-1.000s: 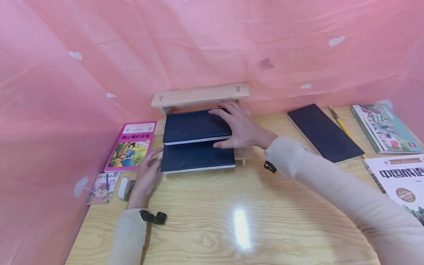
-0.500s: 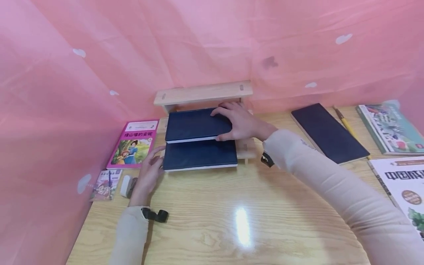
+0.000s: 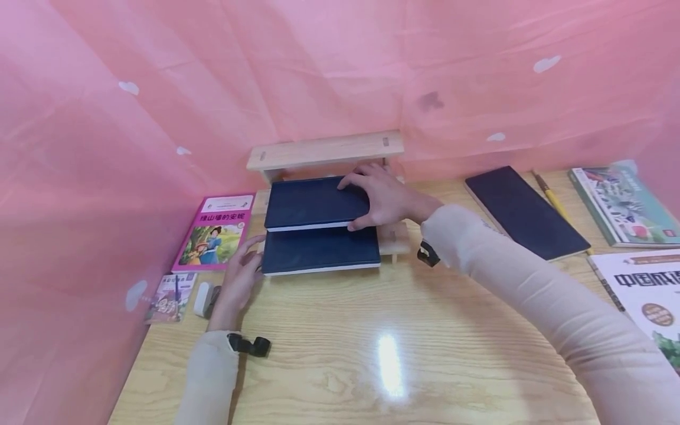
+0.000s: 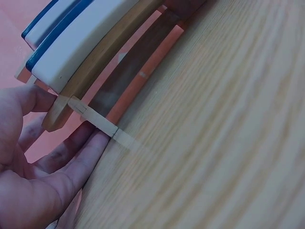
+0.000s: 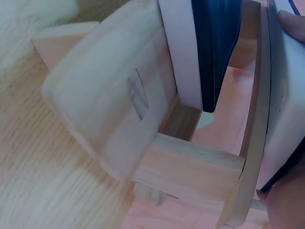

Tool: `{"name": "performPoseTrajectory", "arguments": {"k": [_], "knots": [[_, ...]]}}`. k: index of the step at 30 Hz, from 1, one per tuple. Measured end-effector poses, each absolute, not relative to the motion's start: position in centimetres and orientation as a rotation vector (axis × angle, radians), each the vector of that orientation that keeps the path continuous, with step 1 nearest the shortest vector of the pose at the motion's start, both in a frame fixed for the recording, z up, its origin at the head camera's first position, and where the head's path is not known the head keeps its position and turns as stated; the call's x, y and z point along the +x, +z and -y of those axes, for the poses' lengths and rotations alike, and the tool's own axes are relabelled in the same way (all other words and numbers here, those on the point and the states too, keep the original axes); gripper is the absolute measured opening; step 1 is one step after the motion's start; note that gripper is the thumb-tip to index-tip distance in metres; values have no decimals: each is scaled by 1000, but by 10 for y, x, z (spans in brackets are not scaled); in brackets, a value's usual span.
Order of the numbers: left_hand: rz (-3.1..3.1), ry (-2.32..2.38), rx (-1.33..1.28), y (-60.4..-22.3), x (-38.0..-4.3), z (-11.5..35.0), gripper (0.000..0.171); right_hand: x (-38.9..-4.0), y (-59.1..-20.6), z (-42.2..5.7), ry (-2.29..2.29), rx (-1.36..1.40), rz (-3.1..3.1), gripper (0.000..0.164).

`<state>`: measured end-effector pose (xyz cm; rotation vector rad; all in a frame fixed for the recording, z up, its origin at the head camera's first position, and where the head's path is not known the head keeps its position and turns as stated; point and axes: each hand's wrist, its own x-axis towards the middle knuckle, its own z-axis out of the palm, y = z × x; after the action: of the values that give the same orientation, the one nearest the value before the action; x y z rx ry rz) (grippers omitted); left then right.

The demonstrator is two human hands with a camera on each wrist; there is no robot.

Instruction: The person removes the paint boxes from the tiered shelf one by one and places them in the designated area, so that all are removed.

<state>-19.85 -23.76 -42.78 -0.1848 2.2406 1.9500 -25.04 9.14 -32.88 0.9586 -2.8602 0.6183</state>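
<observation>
Two dark-blue rectangular books point(image 3: 321, 251): on our pale wooden rack point(image 3: 326, 150)
Right hand point(image 3: 385, 195): grip around upper book point(image 3: 313, 203), apparently aligning
Left hand point(image 3: 241, 280): grip on rack
Next: we'd probably release

The rack point(image 3: 326, 150) is pale, smooth, matt wood. The upper notebook point(image 3: 313, 203) and lower notebook point(image 3: 319, 251) have smooth navy covers with a soft sheen and white paper edges. The bench point(image 3: 329, 330) is grained and glossy, mirroring light toward 5 o'clock; creased pink cloth point(image 3: 340, 71) hangs at 12 o'clock.
</observation>
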Motion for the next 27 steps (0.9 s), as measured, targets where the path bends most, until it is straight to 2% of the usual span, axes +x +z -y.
{"name": "performPoseTrajectory", "arguments": {"k": [9,27], "knots": [[-2228,1935,-199,-427,-198,238,38,-238,-334,-96,834,859,2847,62],[-2200,2001,-170,-430,-200,240,41,-186,-321,-128,969,761,2746,64]]}}
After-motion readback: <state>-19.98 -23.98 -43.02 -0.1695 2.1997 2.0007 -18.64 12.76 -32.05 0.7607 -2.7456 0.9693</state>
